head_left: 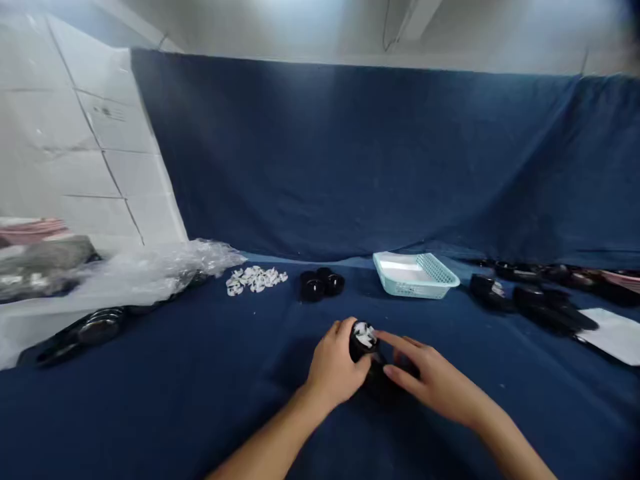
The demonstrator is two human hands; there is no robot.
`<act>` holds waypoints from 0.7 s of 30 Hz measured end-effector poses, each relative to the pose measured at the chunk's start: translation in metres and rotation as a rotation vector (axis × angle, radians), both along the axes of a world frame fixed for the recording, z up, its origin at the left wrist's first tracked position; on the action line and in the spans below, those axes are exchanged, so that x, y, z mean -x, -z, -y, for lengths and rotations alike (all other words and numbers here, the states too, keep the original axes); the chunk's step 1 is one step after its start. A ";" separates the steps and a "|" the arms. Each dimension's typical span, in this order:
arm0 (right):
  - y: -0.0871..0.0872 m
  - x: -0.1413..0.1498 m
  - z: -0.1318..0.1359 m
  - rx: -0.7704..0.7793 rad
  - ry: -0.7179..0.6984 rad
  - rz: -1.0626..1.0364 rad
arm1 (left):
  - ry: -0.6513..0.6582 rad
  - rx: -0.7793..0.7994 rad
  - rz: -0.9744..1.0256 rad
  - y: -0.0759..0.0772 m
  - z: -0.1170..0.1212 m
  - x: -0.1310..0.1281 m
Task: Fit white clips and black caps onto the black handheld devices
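Note:
My left hand is wrapped round a black rounded part with a ring-like end facing up. White piece sits in that end, with dark gaps showing in it. The forefinger of my right hand reaches to the rim beside the white piece, apparently touching it. My right thumb is apart from that finger, low beside the black part. The lower portion of the part is dark and mostly hidden by my hands, so its full shape cannot be made out.
Ahead lie a pile of small white pieces, several black round caps and a light blue basket. Black parts and a white tray are on the right. Plastic sheeting and black parts lie left.

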State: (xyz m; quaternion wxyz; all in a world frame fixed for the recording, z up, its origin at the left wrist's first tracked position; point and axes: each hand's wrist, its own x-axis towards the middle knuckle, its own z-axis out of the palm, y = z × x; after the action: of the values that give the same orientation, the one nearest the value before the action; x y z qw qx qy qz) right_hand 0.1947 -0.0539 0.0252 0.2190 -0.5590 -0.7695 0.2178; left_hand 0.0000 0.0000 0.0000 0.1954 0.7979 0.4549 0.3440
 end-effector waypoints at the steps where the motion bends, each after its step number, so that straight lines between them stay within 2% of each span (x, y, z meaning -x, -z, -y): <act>1: -0.002 0.000 0.000 -0.002 0.005 0.000 | 0.000 -0.004 -0.004 -0.001 -0.001 0.000; 7: -0.013 0.007 0.007 0.002 0.011 -0.005 | -0.007 -0.026 -0.036 -0.002 -0.002 -0.002; 13: -0.013 0.026 0.011 0.025 -0.001 -0.058 | -0.031 -0.051 -0.101 -0.004 0.004 -0.004; 16: -0.014 0.029 0.011 0.042 0.037 -0.085 | -0.029 -0.073 -0.135 -0.007 0.009 -0.006; 21: -0.010 0.028 0.010 0.195 0.106 -0.273 | -0.018 -0.079 -0.148 -0.009 0.012 -0.007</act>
State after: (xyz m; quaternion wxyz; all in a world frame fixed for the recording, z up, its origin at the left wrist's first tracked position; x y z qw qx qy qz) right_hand 0.1667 -0.0636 0.0355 0.2773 -0.5826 -0.6774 0.3533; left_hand 0.0069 -0.0119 0.0086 0.1265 0.8242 0.4611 0.3034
